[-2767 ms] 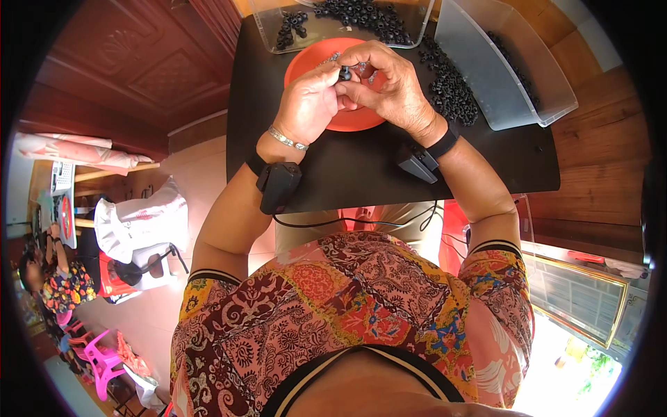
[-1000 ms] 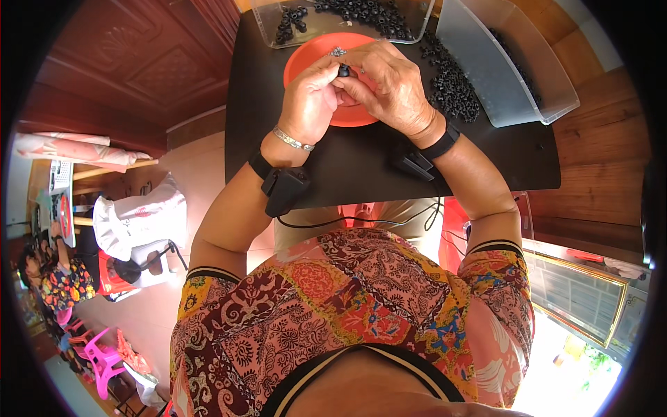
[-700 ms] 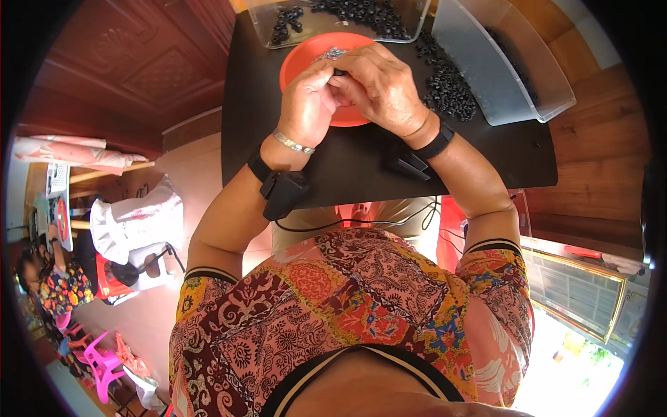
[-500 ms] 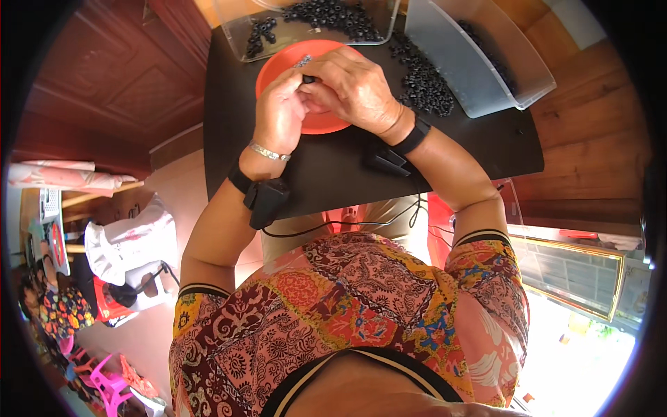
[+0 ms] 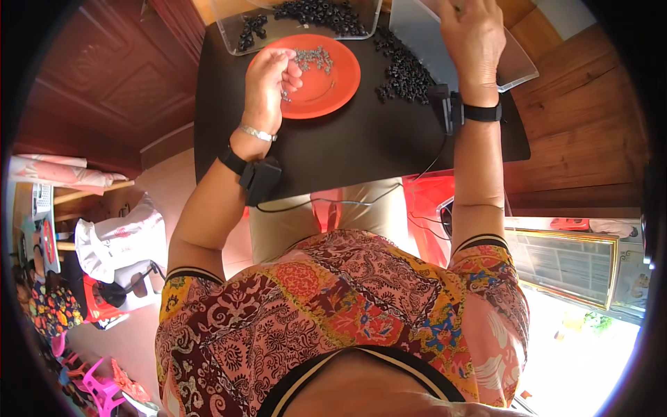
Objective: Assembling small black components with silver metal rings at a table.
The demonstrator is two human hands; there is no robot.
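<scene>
My left hand point(image 5: 269, 80) is above the left side of a round red-orange plate point(image 5: 323, 102), with its fingers curled in. Whatever those fingers hold, if anything, is too small to make out. Small silvery metal pieces point(image 5: 316, 60) lie on the far part of the plate, and a few more show beside my left fingers. My right hand point(image 5: 474, 45) reaches over a translucent grey bin point(image 5: 420, 35) at the far right. Its thumb and fingers stand apart, nothing shows in them, and the tips run out of the picture's top edge.
A clear bin point(image 5: 233, 35) with many small black parts point(image 5: 323, 15) stands at the far left. Loose black parts point(image 5: 406, 73) lie heaped on the dark table point(image 5: 347, 149) between plate and grey bin. A black cable point(image 5: 347, 202) runs between my wrist devices, across my lap.
My right hand has left the plate and swung up and right to the grey bin. The small black part between my hands no longer shows. My left hand stays over the plate.
</scene>
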